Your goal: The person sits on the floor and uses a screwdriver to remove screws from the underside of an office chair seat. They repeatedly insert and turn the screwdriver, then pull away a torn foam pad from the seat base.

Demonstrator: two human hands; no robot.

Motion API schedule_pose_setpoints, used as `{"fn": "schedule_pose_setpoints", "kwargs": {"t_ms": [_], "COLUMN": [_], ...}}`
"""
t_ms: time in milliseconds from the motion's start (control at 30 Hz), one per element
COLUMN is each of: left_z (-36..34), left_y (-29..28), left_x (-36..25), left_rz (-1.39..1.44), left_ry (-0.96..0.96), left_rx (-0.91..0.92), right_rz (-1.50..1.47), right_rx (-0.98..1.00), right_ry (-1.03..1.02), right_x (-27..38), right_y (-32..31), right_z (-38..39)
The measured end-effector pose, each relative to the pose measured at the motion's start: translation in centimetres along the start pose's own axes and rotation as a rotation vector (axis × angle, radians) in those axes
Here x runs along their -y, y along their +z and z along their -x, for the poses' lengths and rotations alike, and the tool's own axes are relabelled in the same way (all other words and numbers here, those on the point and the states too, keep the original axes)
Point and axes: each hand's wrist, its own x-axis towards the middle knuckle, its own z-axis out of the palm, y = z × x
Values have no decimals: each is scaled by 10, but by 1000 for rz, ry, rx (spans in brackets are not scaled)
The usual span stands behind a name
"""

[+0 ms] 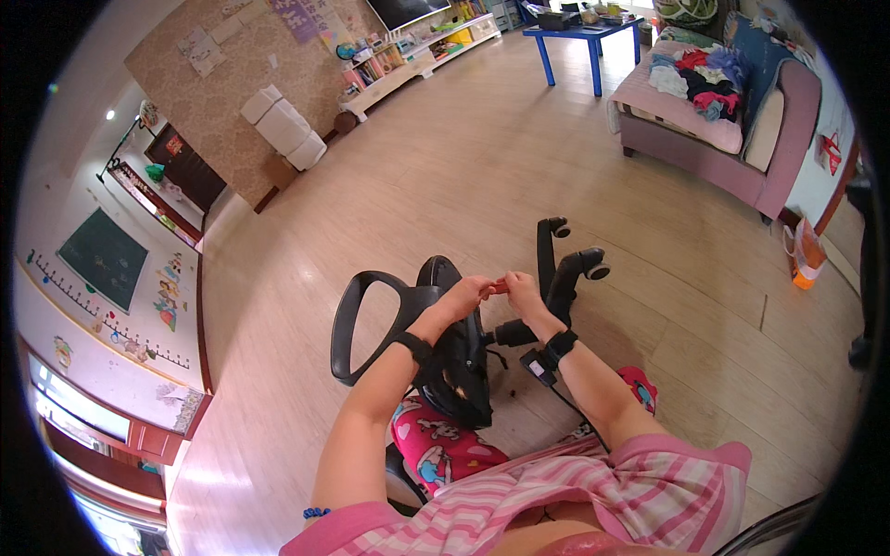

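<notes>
A black office chair [347, 326] lies tipped over on the floor in front of me, its looped armrest to the left and its wheeled base [562, 285] to the right. My left hand [464, 298] and my right hand [525, 295] meet above the chair, between its seat and the base legs. Fingers of both are closed and pinched together, almost touching. A small reddish bit shows between them, but I cannot make out whether it is a thing or fingertips. Black bands circle both wrists, and a small black device [538, 367] with a cable hangs by the right one.
Pink patterned fabric [445, 449] covers my legs close behind the chair. At the far right stands a pink sofa [686, 153] with a pile of clothes [700, 82]. A blue table [584, 33] is at the back, and an orange-and-clear bag [805, 255] sits by the right wall.
</notes>
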Motion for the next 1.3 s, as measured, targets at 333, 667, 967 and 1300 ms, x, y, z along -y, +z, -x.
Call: {"fn": "schedule_pose_setpoints", "kwargs": {"t_ms": [333, 667, 967, 1300], "left_z": [114, 115, 108, 107], "left_y": [-106, -68, -53, -53], "left_x": [5, 3, -23, -10], "left_rz": [-199, 430, 357, 356], "left_ry": [-1004, -791, -798, -836], "left_rx": [66, -75, -177, -163], "right_rz": [330, 364, -101, 592], "right_rx": [-56, 18, 328, 375], "right_ry": [-527, -817, 113, -879], "right_x": [19, -36, -37, -7], "right_y": [4, -12, -25, -34], "right_z": [20, 7, -4, 6]}}
